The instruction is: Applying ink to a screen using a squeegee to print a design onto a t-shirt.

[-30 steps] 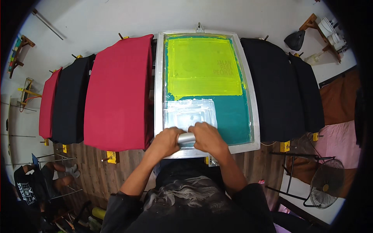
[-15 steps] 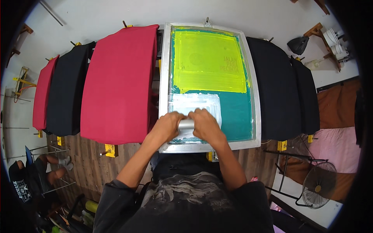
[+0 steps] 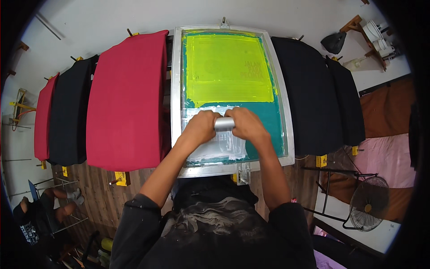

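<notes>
Both my hands are closed round a silver squeegee, my left hand on its left end and my right hand on its right. It rests over the white ink patch in the lower part of a screen printing frame. The frame has a pale metal rim and teal mesh. Yellow-green ink covers the upper part of the mesh. The squeegee's blade and the mesh beneath my hands are hidden.
Left of the frame lie red fabric and black fabric over boards; more black fabric lies at right. Yellow brackets jut out below. A fan stands at lower right. Another person sits at lower left.
My hands have pushed the squeegee away from me, from the middle of the white patch to near its far edge. More of the patch's near part shows. The whole view has shifted slightly.
</notes>
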